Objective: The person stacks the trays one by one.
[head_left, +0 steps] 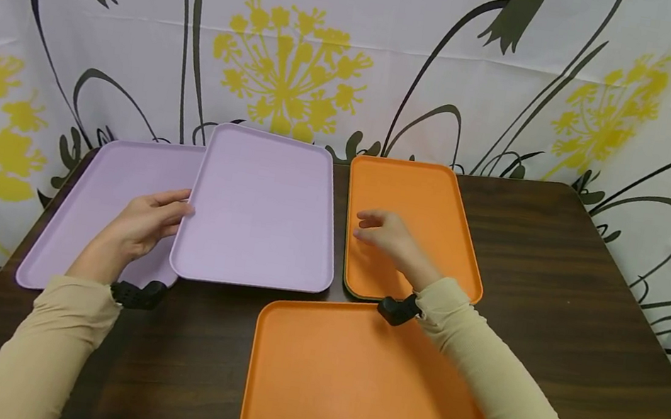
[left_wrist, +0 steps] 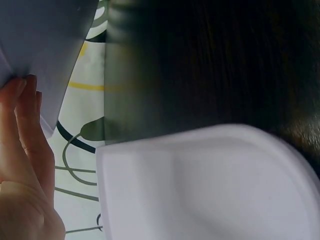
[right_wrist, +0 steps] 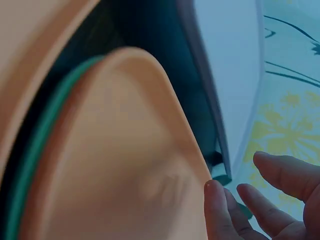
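Note:
My left hand [head_left: 142,229] grips the left edge of a lilac tray [head_left: 264,214], which is raised and overlaps a second lilac tray [head_left: 112,196] lying at the left. In the left wrist view, fingers [left_wrist: 31,115] press against the raised tray's shaded underside [left_wrist: 42,45]; the thumb is hidden there. Over a smaller orange tray [head_left: 423,200] hovers my right hand [head_left: 392,239], fingers loosely bent around nothing. The right wrist view shows a green tray's rim [right_wrist: 45,135] directly beneath that orange tray.
A larger orange tray [head_left: 362,385] lies at the front, its far edge close to the smaller orange tray. All rest on a dark wood table [head_left: 557,283]. Behind and beside it hangs a white cloth [head_left: 441,9] printed with flowers.

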A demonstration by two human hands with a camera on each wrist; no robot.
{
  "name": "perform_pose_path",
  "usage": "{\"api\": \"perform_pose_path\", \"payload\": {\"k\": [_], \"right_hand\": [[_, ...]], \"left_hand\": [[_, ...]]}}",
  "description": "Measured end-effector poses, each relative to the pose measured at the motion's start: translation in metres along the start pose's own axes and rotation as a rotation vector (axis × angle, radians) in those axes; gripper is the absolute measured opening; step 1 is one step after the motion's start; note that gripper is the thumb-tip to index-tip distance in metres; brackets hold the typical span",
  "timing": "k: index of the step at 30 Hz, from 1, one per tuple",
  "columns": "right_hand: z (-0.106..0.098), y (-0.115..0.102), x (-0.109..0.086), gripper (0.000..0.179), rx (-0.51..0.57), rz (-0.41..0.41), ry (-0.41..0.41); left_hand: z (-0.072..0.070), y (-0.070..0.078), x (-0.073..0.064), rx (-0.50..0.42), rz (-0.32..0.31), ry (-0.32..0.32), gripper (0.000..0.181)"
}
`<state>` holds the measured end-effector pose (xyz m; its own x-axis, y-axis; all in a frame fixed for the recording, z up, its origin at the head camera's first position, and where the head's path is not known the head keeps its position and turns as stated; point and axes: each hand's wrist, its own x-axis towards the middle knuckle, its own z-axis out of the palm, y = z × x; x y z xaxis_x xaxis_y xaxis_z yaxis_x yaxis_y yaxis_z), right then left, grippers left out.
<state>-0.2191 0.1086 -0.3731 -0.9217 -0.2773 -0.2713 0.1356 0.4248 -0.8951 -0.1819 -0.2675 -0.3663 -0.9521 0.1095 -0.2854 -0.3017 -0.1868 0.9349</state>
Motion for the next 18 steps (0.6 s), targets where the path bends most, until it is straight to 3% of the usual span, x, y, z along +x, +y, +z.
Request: {"api": "perform_pose_path", "payload": {"k": [11, 18], "right_hand": [[0.021, -0.001, 0.004, 0.047, 0.060, 0.020, 0.027], [0.028, 0.000, 0.006, 0.052, 0.175, 0.049, 0.080]], "left_hand": [[0.006, -0.001, 0.005, -0.026, 0.015, -0.033, 0.026], [0.013, -0.003, 0.007, -0.024, 0.016, -0.042, 0.023]]}}
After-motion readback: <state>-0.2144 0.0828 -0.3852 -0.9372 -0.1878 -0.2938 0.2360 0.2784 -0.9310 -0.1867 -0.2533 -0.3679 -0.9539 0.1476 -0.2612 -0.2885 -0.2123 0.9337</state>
